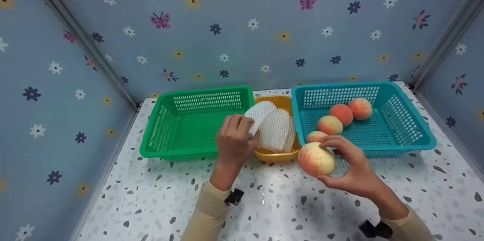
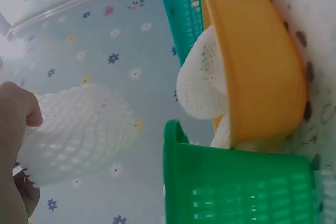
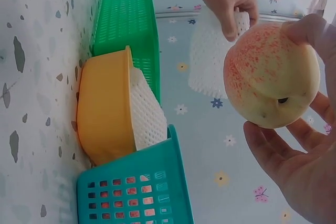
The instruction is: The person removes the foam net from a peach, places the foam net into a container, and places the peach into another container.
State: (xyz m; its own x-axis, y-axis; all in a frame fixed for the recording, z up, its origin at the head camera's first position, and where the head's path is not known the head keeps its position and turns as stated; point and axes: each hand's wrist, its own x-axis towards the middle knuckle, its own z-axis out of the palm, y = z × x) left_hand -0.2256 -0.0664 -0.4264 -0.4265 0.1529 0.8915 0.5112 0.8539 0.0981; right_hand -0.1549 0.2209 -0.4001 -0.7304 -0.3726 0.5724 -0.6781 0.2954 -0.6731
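In the head view my left hand [image 1: 236,137] pinches the end of a white foam net sleeve [image 1: 261,114], held up over the yellow basket [image 1: 278,157]. The left wrist view shows this foam net [image 2: 79,135] hanging open from the fingers. My right hand [image 1: 351,167] grips a yellow-and-red peach [image 1: 317,159] between thumb and fingers, in front of the teal basket's near left corner. A small dark spot shows on the peach [image 3: 273,77] in the right wrist view. More foam nets [image 1: 276,129] lie in the yellow basket.
The teal basket [image 1: 419,146] on the right holds several peaches [image 1: 341,115]. To the left stands a green basket [image 1: 162,154] with slotted walls. All three baskets sit side by side on a speckled white table [image 1: 272,203], against a flower-patterned wall [image 1: 242,44].
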